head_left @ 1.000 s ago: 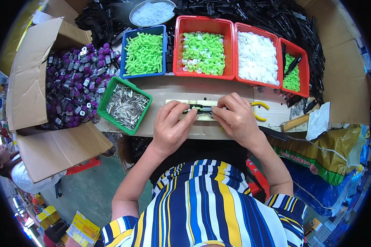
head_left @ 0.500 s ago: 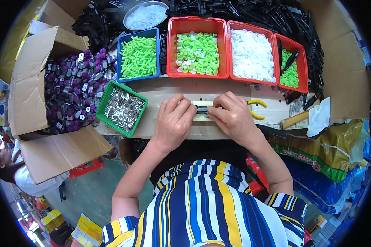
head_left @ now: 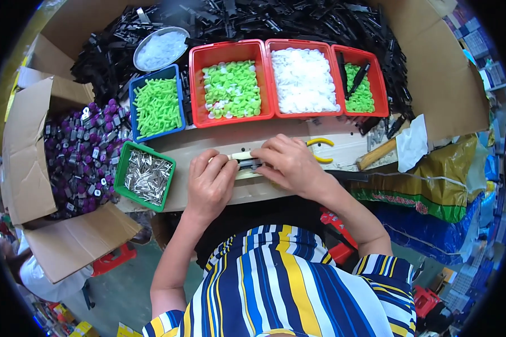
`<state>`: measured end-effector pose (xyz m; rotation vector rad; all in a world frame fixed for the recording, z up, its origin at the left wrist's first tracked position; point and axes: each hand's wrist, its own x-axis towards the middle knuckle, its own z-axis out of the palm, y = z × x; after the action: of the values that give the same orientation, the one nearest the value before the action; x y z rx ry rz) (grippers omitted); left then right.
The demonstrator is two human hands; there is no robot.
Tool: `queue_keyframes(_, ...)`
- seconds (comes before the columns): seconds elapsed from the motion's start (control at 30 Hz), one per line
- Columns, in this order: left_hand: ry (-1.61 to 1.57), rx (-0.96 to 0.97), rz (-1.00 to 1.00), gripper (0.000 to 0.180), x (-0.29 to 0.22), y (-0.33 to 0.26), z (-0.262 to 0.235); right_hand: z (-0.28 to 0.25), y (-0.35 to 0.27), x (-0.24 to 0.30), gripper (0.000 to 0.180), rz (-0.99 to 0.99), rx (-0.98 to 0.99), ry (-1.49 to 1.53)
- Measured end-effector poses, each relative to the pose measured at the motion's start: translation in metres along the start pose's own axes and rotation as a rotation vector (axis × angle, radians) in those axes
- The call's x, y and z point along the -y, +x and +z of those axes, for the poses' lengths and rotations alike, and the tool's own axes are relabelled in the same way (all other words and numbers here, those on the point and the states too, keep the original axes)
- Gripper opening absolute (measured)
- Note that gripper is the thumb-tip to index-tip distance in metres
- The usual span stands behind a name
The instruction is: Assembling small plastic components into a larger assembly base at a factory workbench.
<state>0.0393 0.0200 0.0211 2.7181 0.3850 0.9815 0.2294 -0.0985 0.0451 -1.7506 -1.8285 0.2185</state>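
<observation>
Both hands work close together over a cream-coloured holder [head_left: 243, 155] on the workbench. A small dark grey part with a shiny strip [head_left: 247, 163] lies in the holder, between my fingertips. My left hand [head_left: 210, 184] is closed at the left end, thumb and fingers pressed together; what it pinches is hidden. Closed too, my right hand [head_left: 292, 167] has its thumb and fingertips on the right end of the dark grey part. Just beyond my right hand lie pliers with yellow handles [head_left: 323, 159], their jaws covered by the hand.
A green bin [head_left: 171, 178] of metal pins stands left of my hands. Behind are a blue bin [head_left: 134, 115] and red bins [head_left: 270, 84] of green and white pieces. A cardboard box [head_left: 25, 163] holds purple-and-grey parts. Black parts [head_left: 298, 19] pile at the back. A wooden handle [head_left: 376, 155] lies right.
The whole view has shifted and tilted, so the bench and bins appear further left and lower. Both hands stay at the holder, still closed, with a similar gap between the fingertips.
</observation>
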Motion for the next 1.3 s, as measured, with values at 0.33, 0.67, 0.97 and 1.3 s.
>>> queue_keyframes(0.33, 0.007, -0.06, -0.123, 0.029, -0.003, 0.0, -0.016, -0.104, 0.003, -0.135, 0.025, 0.425, -0.413, -0.368)
queue_keyframes(0.67, 0.067, -0.166, -0.201, 0.023, 0.008, -0.007, -0.045, -0.107, 0.006, -0.192, 0.024, 0.647, -0.344, -0.26)
queue_keyframes(0.97, -0.568, -0.167, -0.532, 0.034, -0.016, -0.005, -0.049, -0.085, 0.012, -0.041, 0.021, 0.063, -0.514, -0.47)
queue_keyframes(1.3, -1.41, -0.185, -1.034, 0.036, -0.041, 0.014, -0.037, -0.021, 0.009, 0.045, 0.028, -0.303, -0.276, -0.466)
